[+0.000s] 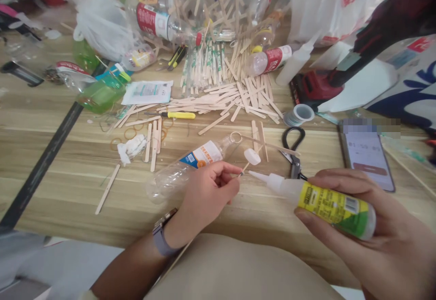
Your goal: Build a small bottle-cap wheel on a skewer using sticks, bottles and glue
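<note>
My left hand (207, 195) pinches a thin wooden stick (246, 165) near its tip, where a small dark spot shows. A white oval piece (252, 156) sits by the stick's upper part. In my right hand (378, 232) is a glue bottle (335, 207) with a yellow and green label, tilted so its long nozzle points left, close to the pinched fingers. Behind my left hand a clear plastic bottle (173, 175) lies on its side, its neck toward a ring (235, 137).
Black-handled scissors (293, 148) and a phone (366, 154) lie to the right. Wooden sticks (218, 98) are heaped mid-table (68, 186), near a yellow screwdriver (181, 115). Plastic bottles (160, 24), a clear cup (299, 115) and a red and black power tool (318, 86) stand or lie farther back.
</note>
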### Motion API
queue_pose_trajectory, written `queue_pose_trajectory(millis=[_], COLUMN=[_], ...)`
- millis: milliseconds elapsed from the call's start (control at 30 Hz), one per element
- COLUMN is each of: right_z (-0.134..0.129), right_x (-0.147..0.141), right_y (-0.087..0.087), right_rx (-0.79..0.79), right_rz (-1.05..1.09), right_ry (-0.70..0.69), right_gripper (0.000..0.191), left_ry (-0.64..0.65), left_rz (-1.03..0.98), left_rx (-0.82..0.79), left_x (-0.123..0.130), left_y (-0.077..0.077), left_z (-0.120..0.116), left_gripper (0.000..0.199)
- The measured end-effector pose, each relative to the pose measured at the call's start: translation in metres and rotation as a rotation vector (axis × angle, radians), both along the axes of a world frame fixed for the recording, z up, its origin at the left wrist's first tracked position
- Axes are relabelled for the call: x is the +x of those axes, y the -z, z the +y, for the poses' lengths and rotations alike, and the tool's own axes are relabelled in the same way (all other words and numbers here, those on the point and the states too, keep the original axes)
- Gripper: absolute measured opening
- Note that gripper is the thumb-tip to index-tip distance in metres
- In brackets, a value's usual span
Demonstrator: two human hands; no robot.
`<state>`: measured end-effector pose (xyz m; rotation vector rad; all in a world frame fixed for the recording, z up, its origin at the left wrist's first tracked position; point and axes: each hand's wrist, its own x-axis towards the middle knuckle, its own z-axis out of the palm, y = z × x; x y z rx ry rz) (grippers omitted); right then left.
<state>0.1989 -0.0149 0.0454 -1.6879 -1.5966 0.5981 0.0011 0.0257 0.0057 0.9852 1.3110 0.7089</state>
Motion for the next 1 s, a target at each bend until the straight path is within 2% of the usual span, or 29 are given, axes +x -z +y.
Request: queue_pose_trajectory(millis=[100,267,633,1000], right_z=[0.0009,0.0043,0.008,0.0068], right_x=[-0.0011,0.0016,0.0018,-0.0015], right_y=[-0.0018,-0.0032,-0.0016,0.0001], right_rx=[-0.006,0.017,0.012,-0.016], right_rz=[0.002,-0.07,-0.133,-0.115], right_ry=[-0.008,-0.105,-0.178,-0.144], right_gripper=[0.027,0.025,0.022,0.022], left_ry=[0.012,0.04,0.042,0.044], left_rz=[0.005,0.023,0.023,0.024], left_rx=[0.003,0.004,0.008,0.013], left_x=[0.0002,0.0004,0.0002,-0.0002], left_y=[-0.0003,-0.0035,-0.0032,-0.0041], left_z=[-0.0003,-0.0009,-0.001,-0.001], left_gripper=[0.017,0.016,0.017,0.015])
